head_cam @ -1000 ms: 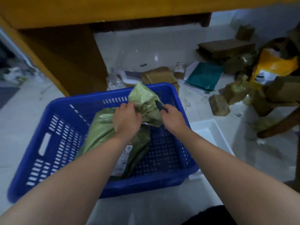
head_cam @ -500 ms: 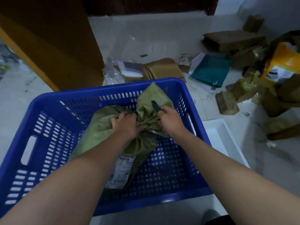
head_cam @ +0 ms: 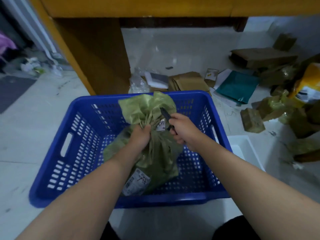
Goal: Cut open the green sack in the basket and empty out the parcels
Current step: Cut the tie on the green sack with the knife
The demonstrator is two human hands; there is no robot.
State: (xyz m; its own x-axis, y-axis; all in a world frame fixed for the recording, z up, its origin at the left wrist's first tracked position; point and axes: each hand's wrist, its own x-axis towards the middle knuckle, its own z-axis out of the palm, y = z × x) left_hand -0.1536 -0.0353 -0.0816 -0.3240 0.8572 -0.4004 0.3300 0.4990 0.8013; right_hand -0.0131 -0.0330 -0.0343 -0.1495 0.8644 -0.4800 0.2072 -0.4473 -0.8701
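Green sack [head_cam: 155, 153] standing up inside blue slatted basket [head_cam: 83, 135], neck bunched tight under left hand [head_cam: 140, 137], loose top flaring just above both hands. White label low on its side, small tag beside right hand [head_cam: 183, 129].

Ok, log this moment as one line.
left hand: grips green woven sack neck | right hand: dark knife at neck | blue plastic basket: sack inside, uncut
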